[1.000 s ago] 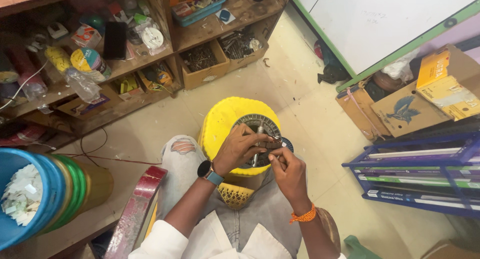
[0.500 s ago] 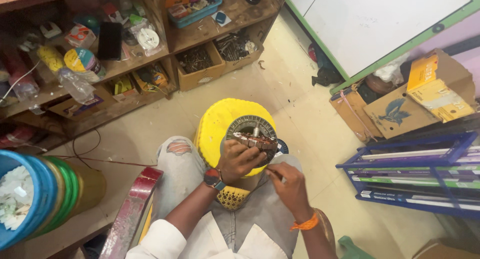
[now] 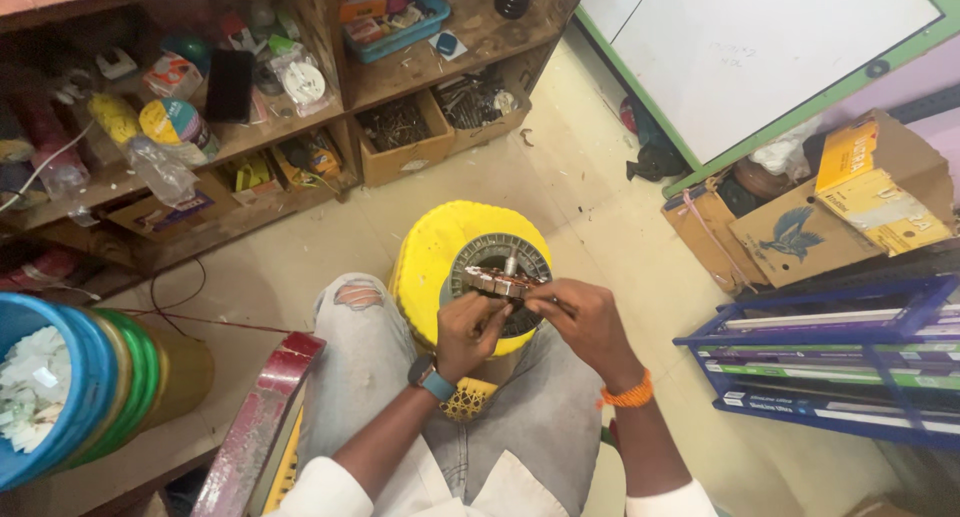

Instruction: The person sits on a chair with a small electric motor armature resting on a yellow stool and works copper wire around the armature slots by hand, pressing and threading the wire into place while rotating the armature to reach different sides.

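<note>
A round grey motor stator (image 3: 505,260) with metal slots stands tilted on a yellow plastic stool (image 3: 440,249) between my knees. My left hand (image 3: 468,329), with a blue watch at the wrist, grips the near edge of the stator. My right hand (image 3: 585,319), with an orange band at the wrist, pinches something thin at the stator's rim; what it is cannot be made out. Both hands touch the stator from the near side.
Wooden shelves (image 3: 300,117) full of boxes, tape rolls and small parts line the far left. Stacked blue and green buckets (image 3: 70,387) stand at left, a red bar (image 3: 255,427) beside my knee. Cardboard boxes (image 3: 800,232) and a blue rack (image 3: 840,367) are at right.
The stator has tipped from lying flat on the stool to standing more on edge. Both hands have shifted with it and stay on it.
</note>
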### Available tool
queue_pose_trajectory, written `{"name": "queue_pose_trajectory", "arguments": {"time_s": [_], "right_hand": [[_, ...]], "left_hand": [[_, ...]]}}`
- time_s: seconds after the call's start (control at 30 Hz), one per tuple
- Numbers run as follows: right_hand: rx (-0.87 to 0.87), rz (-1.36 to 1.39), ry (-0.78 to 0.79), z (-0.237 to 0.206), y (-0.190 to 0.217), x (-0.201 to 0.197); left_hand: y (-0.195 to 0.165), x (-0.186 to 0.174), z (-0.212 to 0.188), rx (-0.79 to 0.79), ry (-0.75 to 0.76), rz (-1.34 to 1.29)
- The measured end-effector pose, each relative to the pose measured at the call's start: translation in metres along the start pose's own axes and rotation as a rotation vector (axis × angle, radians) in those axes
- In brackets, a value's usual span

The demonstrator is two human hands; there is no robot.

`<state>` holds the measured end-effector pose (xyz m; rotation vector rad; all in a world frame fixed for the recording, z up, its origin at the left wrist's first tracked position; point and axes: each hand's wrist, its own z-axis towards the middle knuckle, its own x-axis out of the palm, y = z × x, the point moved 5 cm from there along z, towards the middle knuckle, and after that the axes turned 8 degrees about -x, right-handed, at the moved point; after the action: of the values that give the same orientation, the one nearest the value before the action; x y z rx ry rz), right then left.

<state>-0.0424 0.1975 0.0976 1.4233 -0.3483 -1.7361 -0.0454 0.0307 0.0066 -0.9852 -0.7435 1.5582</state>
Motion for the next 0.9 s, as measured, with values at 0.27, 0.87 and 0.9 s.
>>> {"name": "queue_pose_trajectory", "arguments": {"time_s": [0.27,0.87,0.9], "right_hand": [[0.256,0.147,-0.059,0.026,-0.022,0.024],[0.481,0.1,-0.246,-0.022,-0.029,0.007],[0.473,0.095,-0.25,-0.024,-0.026,0.008]], "left_hand": [[0.018,0.014,-0.019,-0.347,-0.103,-0.201],[-0.029,-0.009,0.046,0.324,0.255,0.226],[-0.028,-0.009,0.046,0.315,0.251,0.212]]}}
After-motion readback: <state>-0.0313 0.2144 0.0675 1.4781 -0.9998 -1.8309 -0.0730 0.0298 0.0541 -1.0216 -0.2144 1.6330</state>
